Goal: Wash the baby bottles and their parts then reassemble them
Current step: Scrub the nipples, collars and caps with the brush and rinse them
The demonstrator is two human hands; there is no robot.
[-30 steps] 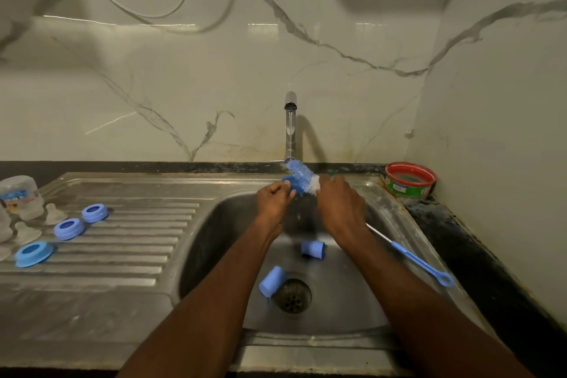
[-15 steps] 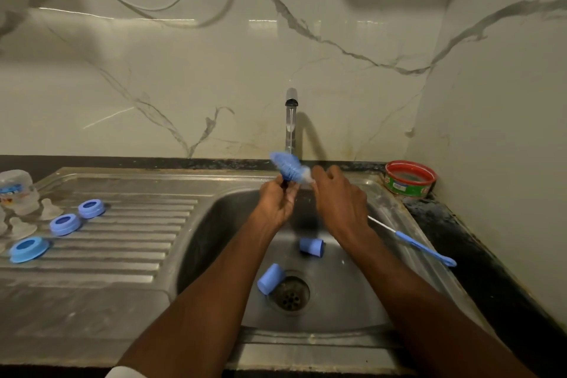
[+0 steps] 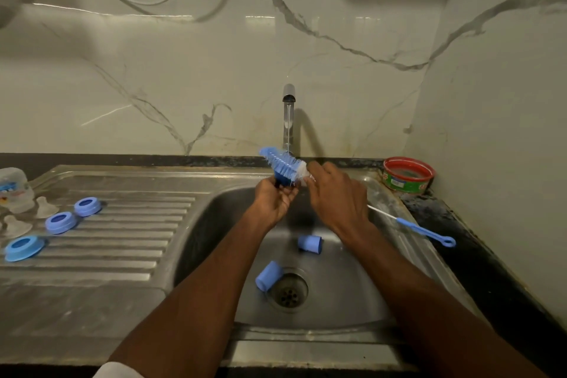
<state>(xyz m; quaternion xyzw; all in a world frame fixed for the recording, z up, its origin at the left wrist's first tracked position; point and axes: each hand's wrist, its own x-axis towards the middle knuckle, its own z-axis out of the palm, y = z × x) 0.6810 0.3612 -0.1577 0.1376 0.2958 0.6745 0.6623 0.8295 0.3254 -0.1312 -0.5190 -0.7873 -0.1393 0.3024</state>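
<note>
Two blue caps [image 3: 310,244] flank the drain [image 3: 289,289]; basin [image 3: 352,285] otherwise open

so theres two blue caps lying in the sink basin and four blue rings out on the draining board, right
Not quite: the head view shows three blue rings on the draining board, not four. The rest holds: two blue caps lie in the sink basin, one beside the drain.

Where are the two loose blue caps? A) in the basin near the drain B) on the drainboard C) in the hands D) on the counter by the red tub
A: one cap lies beside the drain, the other cap further back on the basin floor.
</note>
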